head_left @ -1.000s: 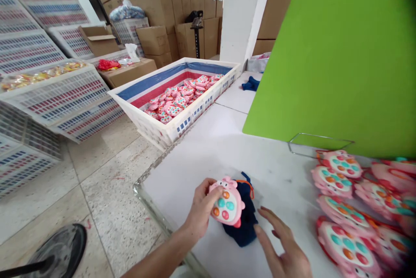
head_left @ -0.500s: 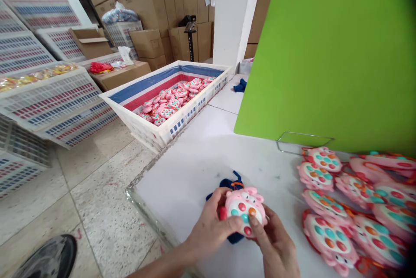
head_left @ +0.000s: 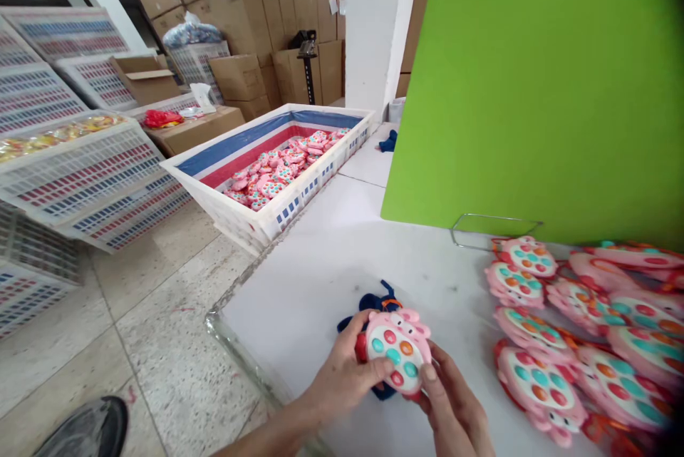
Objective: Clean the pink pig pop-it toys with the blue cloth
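A pink animal-faced pop toy (head_left: 394, 356) with red, orange and teal buttons is held between my two hands above the white table. My left hand (head_left: 347, 368) grips its left edge, with the thumb on the front near the buttons. On the lower right edge, my right hand (head_left: 452, 396) pinches the toy, its thumb at the rim. A dark blue cloth piece (head_left: 368, 304) with an orange cord lies beneath, partly hidden by the toy and my left hand.
Several similar pink toys (head_left: 539, 386) lie at the right, before a green board (head_left: 534, 86) and a wire stand (head_left: 454, 232). A white crate (head_left: 224, 207) of pink toys adjoins the table's far-left edge. Stacked crates (head_left: 96, 172) and cardboard boxes (head_left: 240, 15) fill the background.
My right thumb has moved from the front buttons to the toy's lower right rim, uncovering more buttons. The toy has shifted slightly left and tilted. The camera view has moved a little.
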Available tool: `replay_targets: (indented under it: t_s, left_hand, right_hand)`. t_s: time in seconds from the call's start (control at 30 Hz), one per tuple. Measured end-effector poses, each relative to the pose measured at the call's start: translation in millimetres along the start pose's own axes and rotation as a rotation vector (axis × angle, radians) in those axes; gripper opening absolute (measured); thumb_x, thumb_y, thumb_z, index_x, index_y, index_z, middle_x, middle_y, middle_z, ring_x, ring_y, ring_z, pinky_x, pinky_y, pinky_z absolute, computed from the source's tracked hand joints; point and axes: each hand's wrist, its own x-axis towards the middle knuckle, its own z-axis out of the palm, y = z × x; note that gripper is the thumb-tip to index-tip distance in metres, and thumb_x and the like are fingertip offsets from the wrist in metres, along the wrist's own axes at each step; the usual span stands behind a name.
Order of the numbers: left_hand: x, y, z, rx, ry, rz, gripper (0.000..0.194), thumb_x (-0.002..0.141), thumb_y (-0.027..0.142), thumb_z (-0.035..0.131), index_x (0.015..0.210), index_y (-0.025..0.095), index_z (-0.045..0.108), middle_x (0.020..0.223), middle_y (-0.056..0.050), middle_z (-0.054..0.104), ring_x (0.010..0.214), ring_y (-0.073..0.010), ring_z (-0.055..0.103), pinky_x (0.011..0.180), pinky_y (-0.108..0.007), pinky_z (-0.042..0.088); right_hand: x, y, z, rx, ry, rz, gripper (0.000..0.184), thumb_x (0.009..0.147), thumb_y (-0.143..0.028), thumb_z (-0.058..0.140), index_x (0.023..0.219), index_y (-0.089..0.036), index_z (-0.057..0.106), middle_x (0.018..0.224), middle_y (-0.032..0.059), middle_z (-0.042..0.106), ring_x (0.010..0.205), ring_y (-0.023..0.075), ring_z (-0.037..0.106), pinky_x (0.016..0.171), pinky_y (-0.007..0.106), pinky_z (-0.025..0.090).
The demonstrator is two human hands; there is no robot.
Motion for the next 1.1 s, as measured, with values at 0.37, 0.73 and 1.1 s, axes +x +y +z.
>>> replay_targets:
  t_s: [0.37, 0.73, 1.1]
  left_hand:
    - [3, 1, -1.1, -0.027, 0.028, -0.017, 0.062, 0.058, 0.015, 0.077, 0.113, 0.014, 0.05, 0.089, -0.004, 0.062, 0.079, -0.0158, 0.057, 0.069, -0.025, 0.048]
    - [1, 2, -2.8, -0.07, -0.003, -0.057, 0.056, 0.058, 0.024, 0.079, 0.107, 0.013, 0.055, 0.08, -0.003, 0.062, 0.071, -0.0148, 0.057, 0.062, -0.026, 0.048]
    - [5, -1, -5.7, -0.087, 0.063, -0.057, 0.029, 0.071, 0.034, 0.068, 0.085, 0.011, 0.056, 0.072, -0.003, 0.058, 0.065, -0.0122, 0.054, 0.059, -0.023, 0.043]
  right_hand:
    - [-1, 4, -8, -0.042, -0.022, 0.042, 0.06, 0.072, -0.058, 0.062, 0.117, -0.018, 0.057, 0.119, 0.0089, 0.064, 0.105, 0.0284, 0.06, 0.076, 0.03, 0.056]
    - [-2, 1, -8, -0.071, -0.002, 0.024, 0.057, 0.073, -0.056, 0.062, 0.116, -0.019, 0.061, 0.115, 0.0091, 0.067, 0.102, 0.0285, 0.062, 0.077, 0.031, 0.056]
    - [-7, -10, -7, -0.27, -0.049, -0.09, 0.052, 0.073, -0.056, 0.062, 0.111, -0.02, 0.066, 0.116, 0.0056, 0.067, 0.107, 0.0289, 0.06, 0.08, 0.03, 0.055]
